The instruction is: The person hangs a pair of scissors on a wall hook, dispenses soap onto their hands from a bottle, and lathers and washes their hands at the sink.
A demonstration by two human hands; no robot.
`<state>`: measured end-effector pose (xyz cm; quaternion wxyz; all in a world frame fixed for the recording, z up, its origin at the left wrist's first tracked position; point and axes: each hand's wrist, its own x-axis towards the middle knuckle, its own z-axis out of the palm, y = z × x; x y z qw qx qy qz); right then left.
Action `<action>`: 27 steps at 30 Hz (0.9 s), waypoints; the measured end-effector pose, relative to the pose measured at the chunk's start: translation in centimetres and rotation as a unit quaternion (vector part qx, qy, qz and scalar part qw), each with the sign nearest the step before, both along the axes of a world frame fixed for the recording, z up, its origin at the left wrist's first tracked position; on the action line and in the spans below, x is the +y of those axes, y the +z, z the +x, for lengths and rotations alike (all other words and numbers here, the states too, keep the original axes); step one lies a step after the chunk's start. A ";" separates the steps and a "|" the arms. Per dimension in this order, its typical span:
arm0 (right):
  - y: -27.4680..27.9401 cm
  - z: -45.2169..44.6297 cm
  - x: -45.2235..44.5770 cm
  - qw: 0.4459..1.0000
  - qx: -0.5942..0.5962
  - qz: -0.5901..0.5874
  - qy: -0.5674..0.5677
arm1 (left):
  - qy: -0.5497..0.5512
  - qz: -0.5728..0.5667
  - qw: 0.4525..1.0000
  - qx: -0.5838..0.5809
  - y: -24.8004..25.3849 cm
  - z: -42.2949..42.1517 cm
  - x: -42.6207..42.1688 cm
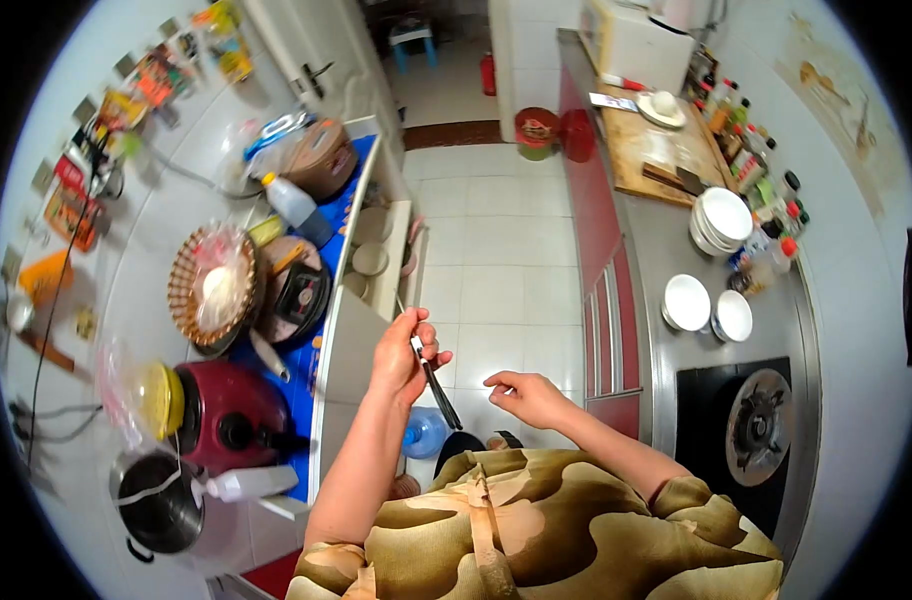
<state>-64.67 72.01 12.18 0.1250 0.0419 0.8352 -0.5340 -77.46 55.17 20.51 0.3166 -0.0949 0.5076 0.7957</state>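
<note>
My left hand is closed around a long, slim utensil with a black handle, held in front of my body beside the left cabinet. The handle slants down toward me. A thin, light part shows above my fingers, but I cannot make out what kind of end it has. To the right, my right hand hovers over the floor, fingers loosely bent and apart, with nothing in it. A blue water jug stands on the floor below my hands.
At left, a counter holds a woven basket, a dark red cooker and a pot. The right counter carries white bowls, a cutting board, bottles and a gas burner. A bucket stands near the doorway.
</note>
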 end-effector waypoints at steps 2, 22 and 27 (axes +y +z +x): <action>0.2 -0.3 1.0 1.000 -0.006 -0.014 -0.023 | 0.001 0.018 1.000 -0.013 -0.6 -1.5 1.4; 1.7 -29.9 4.7 0.965 0.125 -0.207 -0.104 | 0.216 0.216 0.937 -0.169 -2.2 -27.8 10.4; 2.2 -36.0 6.6 0.964 0.192 -0.153 -0.103 | 0.234 0.179 0.939 -0.175 -3.4 -32.9 13.2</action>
